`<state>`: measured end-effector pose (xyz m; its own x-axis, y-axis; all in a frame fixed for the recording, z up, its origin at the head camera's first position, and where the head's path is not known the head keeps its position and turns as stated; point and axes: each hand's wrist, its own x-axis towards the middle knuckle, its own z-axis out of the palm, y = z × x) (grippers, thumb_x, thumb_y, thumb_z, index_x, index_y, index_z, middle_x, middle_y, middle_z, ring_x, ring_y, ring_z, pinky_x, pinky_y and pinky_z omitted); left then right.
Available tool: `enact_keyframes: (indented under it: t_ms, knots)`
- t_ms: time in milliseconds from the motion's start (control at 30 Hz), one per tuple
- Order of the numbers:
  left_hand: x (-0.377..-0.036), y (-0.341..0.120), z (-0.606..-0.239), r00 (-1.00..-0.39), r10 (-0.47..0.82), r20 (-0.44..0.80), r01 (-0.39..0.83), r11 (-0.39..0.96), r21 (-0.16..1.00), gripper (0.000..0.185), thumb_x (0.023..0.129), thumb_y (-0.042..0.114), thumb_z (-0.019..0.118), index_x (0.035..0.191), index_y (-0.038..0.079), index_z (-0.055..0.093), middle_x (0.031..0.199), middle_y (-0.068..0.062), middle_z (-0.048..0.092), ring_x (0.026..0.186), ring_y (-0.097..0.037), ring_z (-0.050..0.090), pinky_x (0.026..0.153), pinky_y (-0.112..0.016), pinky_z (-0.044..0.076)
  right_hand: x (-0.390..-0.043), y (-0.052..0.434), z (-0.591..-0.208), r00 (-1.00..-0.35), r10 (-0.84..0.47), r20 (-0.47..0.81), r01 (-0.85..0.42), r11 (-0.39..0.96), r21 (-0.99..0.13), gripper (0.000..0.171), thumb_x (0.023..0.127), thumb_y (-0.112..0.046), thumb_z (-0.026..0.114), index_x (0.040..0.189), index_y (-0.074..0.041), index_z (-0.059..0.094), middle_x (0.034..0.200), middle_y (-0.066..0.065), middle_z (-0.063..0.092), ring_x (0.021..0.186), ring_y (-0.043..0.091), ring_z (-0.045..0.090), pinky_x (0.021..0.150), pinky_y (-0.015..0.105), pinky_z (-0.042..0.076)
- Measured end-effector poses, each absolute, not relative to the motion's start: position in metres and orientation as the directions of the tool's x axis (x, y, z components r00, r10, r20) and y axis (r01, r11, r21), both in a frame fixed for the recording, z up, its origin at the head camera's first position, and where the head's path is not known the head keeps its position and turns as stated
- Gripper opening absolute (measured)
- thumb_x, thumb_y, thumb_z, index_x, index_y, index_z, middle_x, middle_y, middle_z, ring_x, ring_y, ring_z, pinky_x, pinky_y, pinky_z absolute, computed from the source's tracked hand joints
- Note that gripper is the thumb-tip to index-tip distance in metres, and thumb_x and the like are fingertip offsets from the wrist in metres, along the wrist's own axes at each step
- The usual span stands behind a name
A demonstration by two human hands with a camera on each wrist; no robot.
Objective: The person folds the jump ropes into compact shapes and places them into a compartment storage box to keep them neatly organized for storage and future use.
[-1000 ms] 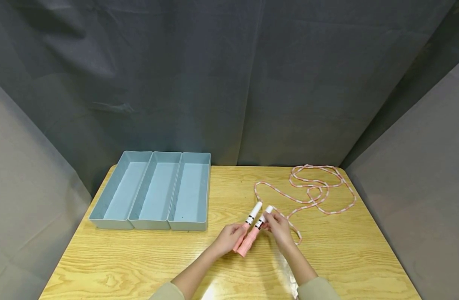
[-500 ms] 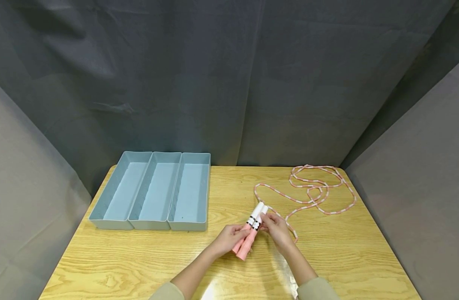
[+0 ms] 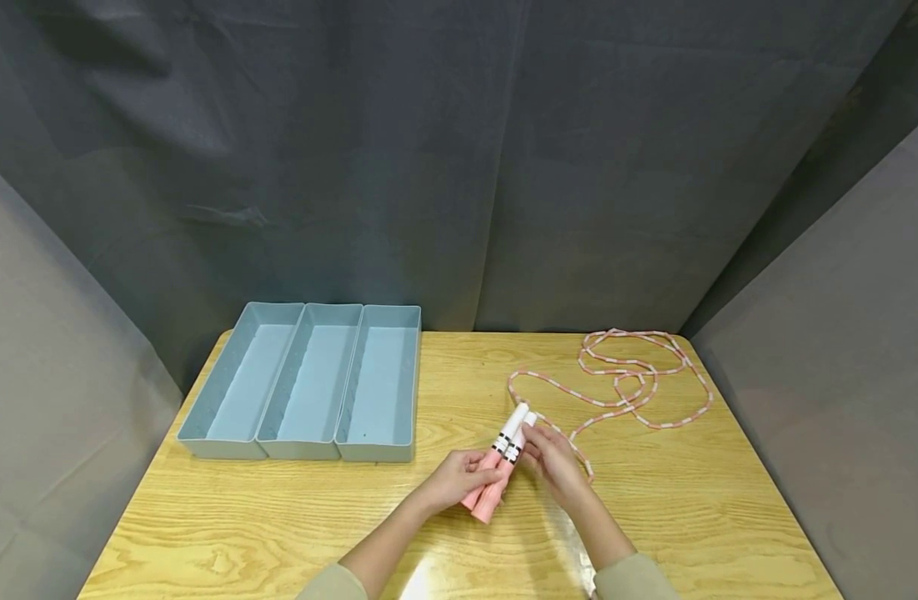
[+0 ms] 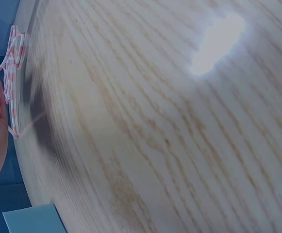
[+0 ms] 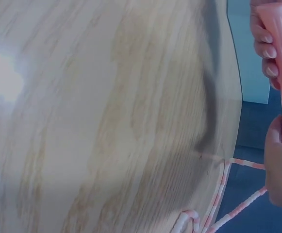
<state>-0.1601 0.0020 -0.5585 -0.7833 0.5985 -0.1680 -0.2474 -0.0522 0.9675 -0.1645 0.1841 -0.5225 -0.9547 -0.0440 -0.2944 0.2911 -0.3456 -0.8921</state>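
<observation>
Above the table (image 3: 278, 517), both hands' grips hold handles (image 3: 501, 461) pointing away-right

Head view overhead, wrist views close

Wooden table (image 3: 278, 508) carries 3 blue trays (image 3: 308, 383) side by side at its far left, and a pink-and-white rope (image 3: 624, 379) coiled loosely at far right.

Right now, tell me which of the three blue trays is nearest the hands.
The rightmost blue tray: its right wall faces the bare table beside the left hand holding the pink handles. The other two lie farther left.
</observation>
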Motion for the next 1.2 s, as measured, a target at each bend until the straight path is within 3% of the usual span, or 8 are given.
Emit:
enact_keyframes:
  t_ms: [233, 467, 700, 833, 933, 1200]
  knots:
    - [-0.161, 0.002, -0.559, -0.765, 0.623, -0.163, -0.206, 0.002, 0.978, 0.028, 0.087, 0.021, 0.062, 0.099, -0.005, 0.061, 0.078, -0.018, 0.067, 0.066, -0.022, 0.067, 0.058, -0.029, 0.055, -0.169, 0.187, -0.518, -0.951, -0.125, -0.284, 0.306, -0.517, -0.8, 0.033, 0.098, -0.012, 0.038, 0.124, 0.008, 0.034, 0.096, 0.005, 0.066, 0.099, 0.015, 0.06, 0.088, 0.022, 0.047]
    - [-0.161, 0.001, -0.558, -0.766, 0.618, -0.179, -0.184, 0.056, 0.981, 0.027, 0.087, 0.023, 0.062, 0.096, -0.003, 0.062, 0.075, -0.013, 0.068, 0.063, -0.016, 0.065, 0.056, -0.026, 0.054, -0.171, 0.188, -0.52, -0.957, -0.169, -0.236, 0.29, -0.55, -0.783, 0.022, 0.099, -0.012, 0.035, 0.103, -0.005, 0.055, 0.097, 0.004, 0.066, 0.1, 0.013, 0.06, 0.091, 0.023, 0.045]
    - [-0.165, -0.002, -0.557, -0.738, 0.643, -0.203, -0.198, 0.081, 0.977, 0.031, 0.088, 0.025, 0.06, 0.101, -0.003, 0.061, 0.078, -0.011, 0.067, 0.065, -0.014, 0.065, 0.058, -0.024, 0.054, -0.172, 0.187, -0.522, -0.955, -0.132, -0.265, 0.291, -0.589, -0.754, 0.024, 0.098, -0.011, 0.036, 0.097, -0.006, 0.06, 0.097, 0.007, 0.067, 0.098, 0.014, 0.06, 0.089, 0.023, 0.046]
    - [-0.168, -0.003, -0.561, -0.666, 0.72, -0.197, -0.287, -0.004, 0.958, 0.034, 0.092, 0.024, 0.055, 0.109, -0.006, 0.057, 0.092, -0.028, 0.064, 0.071, -0.017, 0.066, 0.064, -0.028, 0.055, -0.172, 0.184, -0.522, -0.958, -0.126, -0.257, 0.281, -0.592, -0.755, 0.024, 0.098, -0.01, 0.035, 0.097, -0.006, 0.059, 0.093, 0.006, 0.067, 0.097, 0.014, 0.061, 0.088, 0.022, 0.046]
    - [-0.171, -0.004, -0.564, -0.591, 0.784, -0.19, -0.398, -0.079, 0.914, 0.035, 0.095, 0.021, 0.048, 0.113, -0.008, 0.053, 0.102, -0.033, 0.059, 0.077, -0.02, 0.066, 0.071, -0.032, 0.055, -0.173, 0.183, -0.522, -0.958, -0.14, -0.251, 0.284, -0.597, -0.751, 0.024, 0.099, -0.01, 0.035, 0.097, -0.006, 0.059, 0.093, 0.005, 0.067, 0.096, 0.014, 0.062, 0.088, 0.022, 0.046]
    - [-0.177, -0.003, -0.569, -0.462, 0.874, -0.149, -0.554, -0.154, 0.818, 0.04, 0.099, 0.031, 0.033, 0.12, 0.0, 0.045, 0.099, -0.007, 0.065, 0.087, -0.02, 0.064, 0.08, -0.037, 0.052, -0.171, 0.183, -0.519, -0.963, -0.208, -0.172, 0.265, -0.617, -0.741, 0.032, 0.1, -0.011, 0.031, 0.099, -0.01, 0.063, 0.099, 0.005, 0.067, 0.099, 0.012, 0.06, 0.091, 0.021, 0.044]
